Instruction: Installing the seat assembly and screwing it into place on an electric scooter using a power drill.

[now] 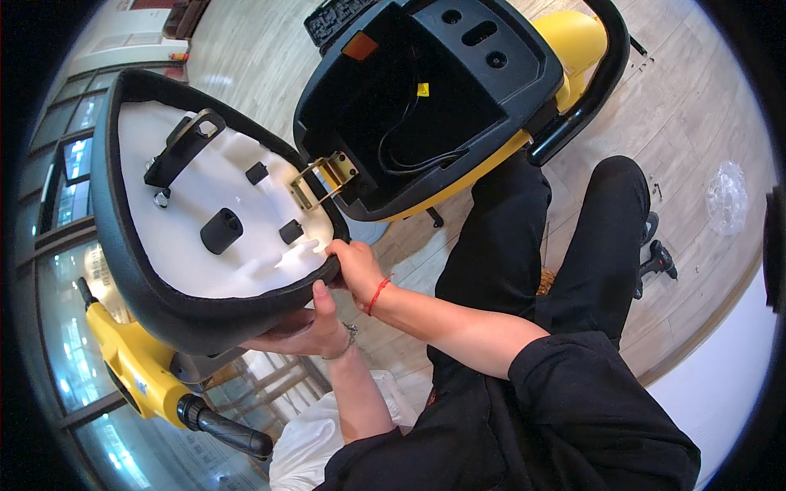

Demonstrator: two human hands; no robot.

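A black padded seat (135, 278) is flipped up, showing its white underside with a black latch bracket and black rubber stops. A metal hinge (336, 172) joins it to the open black storage compartment (434, 114) of a yellow vehicle; inside are a black cable, a yellow label and an orange reflector. My left hand (307, 327) holds the seat from below, thumb up at its near edge, fingers partly hidden. My right hand (352, 266), with a red string bracelet at the wrist, grips the seat's rim just right of it.
A yellow handlebar with black grip (143, 368) is at lower left. A black curved rail (589, 119) borders the vehicle's right side. A drill (659, 262), screws and a crumpled clear plastic bag (727, 196) lie on the wood floor (688, 114). My legs are below the compartment.
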